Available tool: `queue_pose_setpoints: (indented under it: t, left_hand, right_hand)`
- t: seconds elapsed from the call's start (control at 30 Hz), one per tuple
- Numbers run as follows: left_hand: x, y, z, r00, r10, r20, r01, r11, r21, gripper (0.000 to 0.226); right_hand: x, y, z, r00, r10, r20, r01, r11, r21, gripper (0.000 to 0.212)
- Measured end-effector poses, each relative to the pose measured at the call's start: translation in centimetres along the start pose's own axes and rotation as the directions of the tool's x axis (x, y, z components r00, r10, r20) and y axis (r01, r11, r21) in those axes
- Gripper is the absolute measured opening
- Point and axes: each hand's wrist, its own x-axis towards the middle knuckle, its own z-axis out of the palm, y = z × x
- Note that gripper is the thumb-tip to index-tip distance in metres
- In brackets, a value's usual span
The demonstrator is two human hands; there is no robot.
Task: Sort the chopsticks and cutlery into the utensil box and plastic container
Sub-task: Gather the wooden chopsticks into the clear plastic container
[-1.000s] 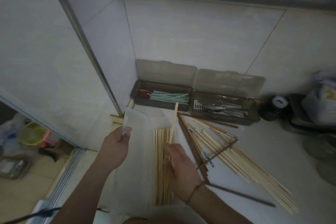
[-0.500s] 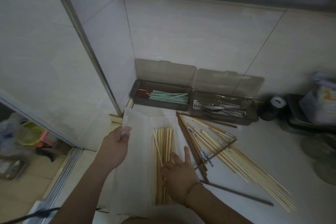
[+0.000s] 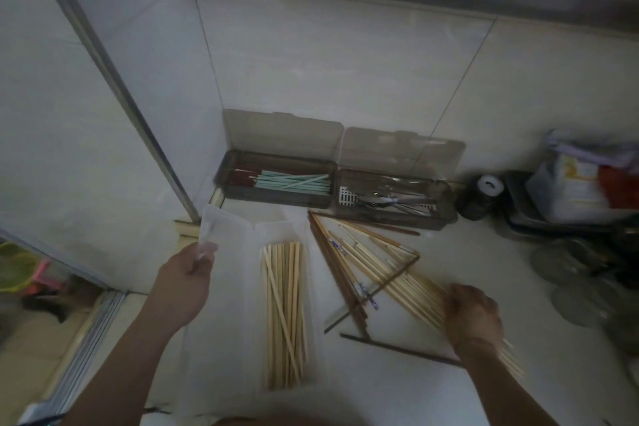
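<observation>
The step in hand looks like gathering more pale wooden chopsticks for the plastic container [image 3: 224, 287]. The left hand [image 3: 186, 284] pinches the container's open lid [image 3: 221, 235] at its far corner, holding it up. In the tray beside it lies a bundle of sorted chopsticks [image 3: 285, 315], running near to far. The right hand [image 3: 472, 316] is down on the loose pile of chopsticks [image 3: 387, 270] fanned over the counter [image 3: 484, 252] — its fingers are curled over the pale sticks, though whether they grip any yet I cannot tell. The utensil box [image 3: 332, 183] sits far, against the wall, with green chopsticks left and metal cutlery right. Next, probably: close on a few pale sticks, leave the dark ones, and carry them left into the tray — aligned.
</observation>
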Motion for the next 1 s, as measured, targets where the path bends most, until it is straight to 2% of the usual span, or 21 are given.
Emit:
queue_pose_setpoints:
  t: [0.13, 0.27, 0.5, 0.63, 0.77, 0.83, 0.9, 0.97, 1.0]
  left_hand:
    - [-0.1, 0.0, -0.1, 1.0, -0.008, 0.001, 0.008, 1.0, -0.006, 0.024]
    - [-0.1, 0.2, -0.1, 1.0, -0.006, 0.005, 0.006, 1.0, 0.012, 0.026]
    - [-0.2, 0.5, -0.2, 1.0, -0.019, 0.009, 0.018, 0.999, 0.029, 0.028]
    - [-0.2, 1.0, -0.3, 0.999, -0.034, 0.012, 0.033, 0.999, 0.026, 0.03]
    - [-0.1, 1.0, -0.3, 1.0, -0.022, 0.0, 0.022, 1.0, 0.01, 0.025]
    - [-0.1, 1.0, -0.2, 1.0, -0.02, -0.005, 0.02, 1.0, 0.021, 0.025]
    - [0.0, 1.0, -0.2, 1.0, -0.021, -0.006, 0.022, 0.999, 0.042, 0.027]
    - [0.0, 1.0, -0.1, 1.0, -0.023, -0.006, 0.023, 0.998, 0.054, 0.028]
    - [0.0, 1.1, -0.1, 1.0, -0.022, -0.007, 0.022, 0.998, 0.055, 0.028]
  right_hand:
    - [-0.3, 0.1, 0.3, 0.999, 0.019, -0.033, -0.021, 0.998, -0.063, 0.021]
    - [-0.2, -0.8, -0.8, 0.994, 0.092, 0.056, -0.085, 0.989, -0.122, 0.023]
    - [0.6, -0.9, -4.1, 0.973, -0.021, 0.228, 0.102, 0.932, -0.348, 0.021]
    - [2.1, 2.1, -6.0, 0.965, 0.024, 0.26, 0.063, 0.944, -0.323, 0.014]
    - [4.6, 6.6, -7.4, 0.951, 0.026, 0.307, 0.072, 0.95, -0.303, 0.029]
    - [5.5, 7.4, -8.5, 0.967, -0.029, 0.255, 0.096, 0.962, -0.257, 0.036]
    - [4.9, 5.1, -10.4, 0.986, -0.045, 0.158, 0.06, 0.994, -0.092, 0.031]
    - [3.7, 1.4, -11.8, 0.997, -0.067, 0.049, 0.053, 0.97, 0.236, 0.031]
    - [2.9, -0.8, -12.2, 0.998, -0.068, 0.015, 0.056, 0.906, 0.42, 0.031]
